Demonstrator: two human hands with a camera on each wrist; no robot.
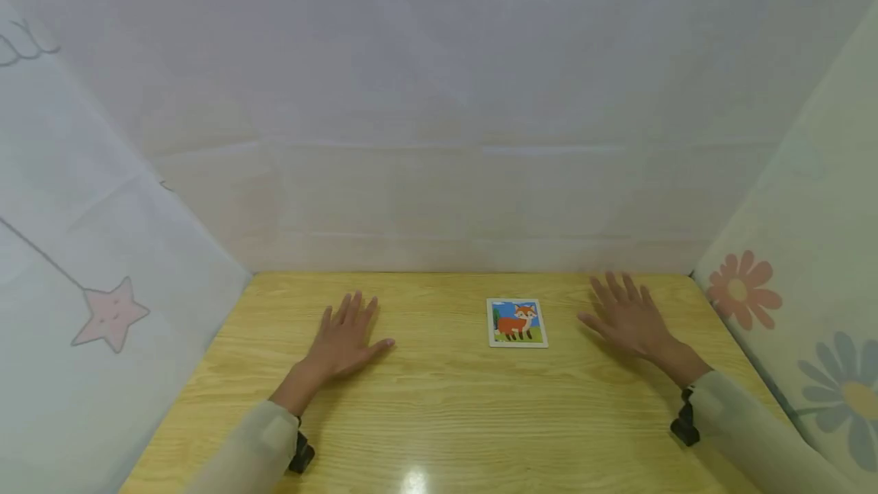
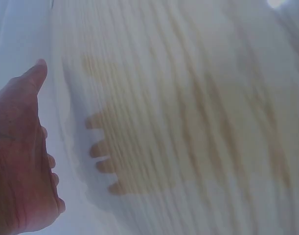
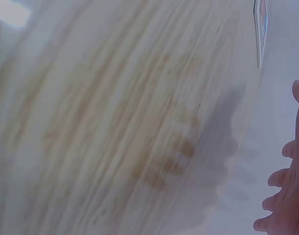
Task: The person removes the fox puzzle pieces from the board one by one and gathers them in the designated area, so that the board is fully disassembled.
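A square fox picture (image 1: 517, 323) with a pale border lies flat on the wooden table (image 1: 439, 418), between the two hands. To its left, the left hand (image 1: 346, 344) has its fingers spread and straight, thumb pointing toward the picture, nothing held. On the other side the right hand (image 1: 629, 320) also spreads its fingers, thumb toward the picture's right edge with a gap between. In the left wrist view the left hand (image 2: 24, 156) appears over the table with its reflection below the fingers. The picture's edge (image 3: 261, 32) shows at the top of the right wrist view.
A pale cloth wall (image 1: 439, 113) rises at the table's back edge. Cloth sides stand left and right, with a pink star (image 1: 112, 315) on one and printed flowers (image 1: 744, 290) on the other. Black straps with small devices (image 1: 686, 421) sit at both wrists.
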